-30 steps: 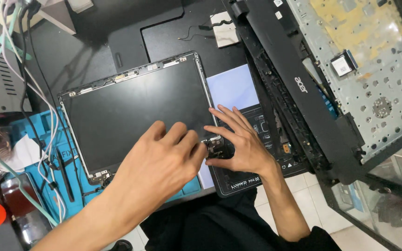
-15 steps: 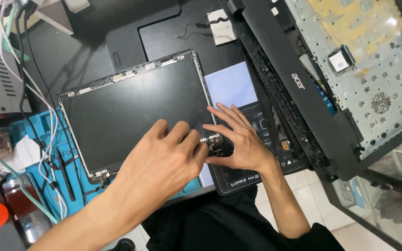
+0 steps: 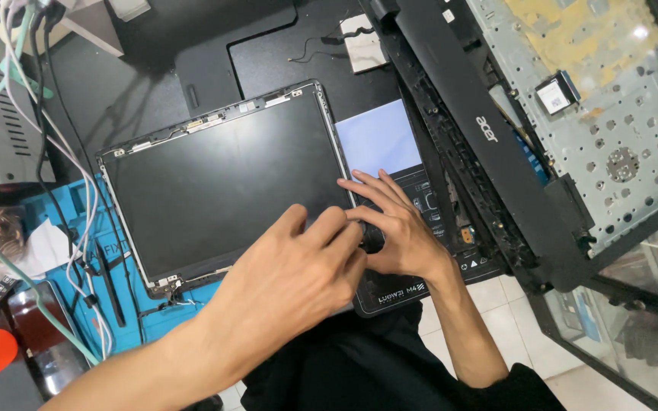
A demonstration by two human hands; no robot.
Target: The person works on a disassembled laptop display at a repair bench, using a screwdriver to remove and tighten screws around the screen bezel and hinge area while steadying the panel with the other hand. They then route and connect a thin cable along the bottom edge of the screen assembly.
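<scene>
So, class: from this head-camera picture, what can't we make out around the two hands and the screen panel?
- Head view: the screen panel's near right corner, hidden under the left hand and right hand.
- What the fingers pinch: covered.
- Grey keyboard frame: cut off by the right edge.

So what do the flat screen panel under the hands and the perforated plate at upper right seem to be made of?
The screen panel looks like matte dark glass or plastic film in a thin metal rim, since it gives only a dull, even sheen. The perforated plate looks like bare stamped sheet metal, grey and punched with many holes. The left hand and right hand rest at the panel's corner.
</scene>
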